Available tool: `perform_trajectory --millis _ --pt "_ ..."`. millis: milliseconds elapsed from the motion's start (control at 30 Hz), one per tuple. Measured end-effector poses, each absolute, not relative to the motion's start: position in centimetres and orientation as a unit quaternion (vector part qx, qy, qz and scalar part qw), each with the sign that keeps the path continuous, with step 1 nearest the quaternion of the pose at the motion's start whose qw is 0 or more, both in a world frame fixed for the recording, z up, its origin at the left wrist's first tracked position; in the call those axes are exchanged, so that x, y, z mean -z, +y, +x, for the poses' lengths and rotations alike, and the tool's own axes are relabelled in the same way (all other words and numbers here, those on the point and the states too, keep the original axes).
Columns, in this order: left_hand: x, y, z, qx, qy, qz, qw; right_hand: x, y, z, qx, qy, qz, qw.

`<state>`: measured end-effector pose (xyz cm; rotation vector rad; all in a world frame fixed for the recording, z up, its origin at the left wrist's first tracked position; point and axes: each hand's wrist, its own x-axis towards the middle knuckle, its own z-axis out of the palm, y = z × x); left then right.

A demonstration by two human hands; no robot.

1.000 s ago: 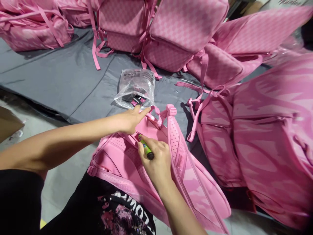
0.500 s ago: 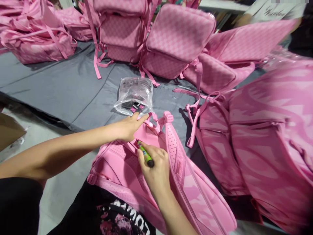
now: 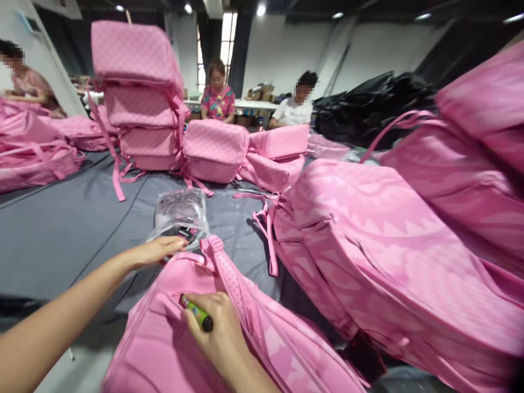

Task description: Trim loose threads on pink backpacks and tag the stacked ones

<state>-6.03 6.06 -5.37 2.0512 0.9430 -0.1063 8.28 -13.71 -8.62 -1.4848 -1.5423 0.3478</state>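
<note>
Left hand, outstretched, has shifted toward plastic bag; right hand pinches green marker.

From the nearest backpack, a plastic bag is lying on the table at twelve o'clock; a backpack stack is standing at eleven, other backpacks are resting at two.
</note>
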Motion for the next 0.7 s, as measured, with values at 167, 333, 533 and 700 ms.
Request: perform_trajectory --millis 167,333,533,700 --pt "10.6 9.9 -4.4 -0.03 0.368 0.898 0.239 9.2 -13.7 8.1 -0.115 -0.621 -0.608 0.481" --pt "16.0 12.2 -2.6 -0.088 0.363 0.928 0.013 9.7 -13.6 8.5 -0.215 -0.64 -0.595 0.436" --pt "18.2 14.2 -3.1 -0.156 0.312 0.937 -0.021 10.1 -13.1 8.8 -0.235 -0.63 -0.599 0.435" --pt "17.2 13.3 -4.2 -0.232 0.328 0.915 0.024 9.8 -13.1 8.7 -0.245 -0.633 -0.598 0.427"
